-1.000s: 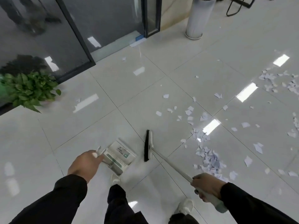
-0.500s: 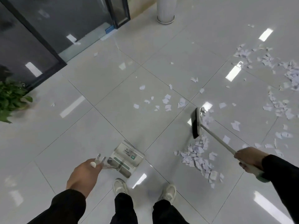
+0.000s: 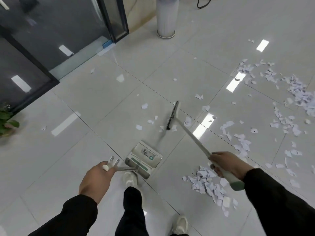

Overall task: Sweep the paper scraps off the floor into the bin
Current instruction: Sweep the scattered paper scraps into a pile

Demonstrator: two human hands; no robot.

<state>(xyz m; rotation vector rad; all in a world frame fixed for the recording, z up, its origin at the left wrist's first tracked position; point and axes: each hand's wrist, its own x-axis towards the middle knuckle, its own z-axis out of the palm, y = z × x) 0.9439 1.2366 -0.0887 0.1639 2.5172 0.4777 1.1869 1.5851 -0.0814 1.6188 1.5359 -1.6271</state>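
Task stage: early to middle, judged from the floor; most paper remains unswept.
Done so far: one gathered pile of paper scraps (image 3: 210, 184) lies on the floor (image 3: 85, 150) just in front of the right hand, beside the right shoe.
Left to do: a wide scatter of loose scraps (image 3: 293, 97) to the far right, well apart from the pan; smaller strays (image 3: 144, 105) ahead near the broom head; a few near the glass door (image 3: 51, 40).
Dustpan (image 3: 144, 156): grey-white moulded plastic, rectangular tray with a ribbed comb strip, a green band and a printed label; thin metal stem to the handle. It looks empty of paper, so no scraps are collected yet.
Bin: none identified; the dustpan is the only receptacle visible.
Broom (image 3: 172, 115): narrow head with dark bristles, long pale smooth shaft ending in a green-grey grip; head lies among the strays, ahead of the dustpan.
Left hand (image 3: 96, 178): closed round the dustpan handle.
Right hand (image 3: 226, 165): wrapped round the broom shaft near its grip end.
Floor: large glossy pale tiles with thin dark grout lines, mirroring ceiling lights.
Scraps: thin white torn paper, irregular, angular, light enough to drift.
Other: white cylindrical stand (image 3: 166, 17); potted plant (image 3: 6, 120) at left edge.
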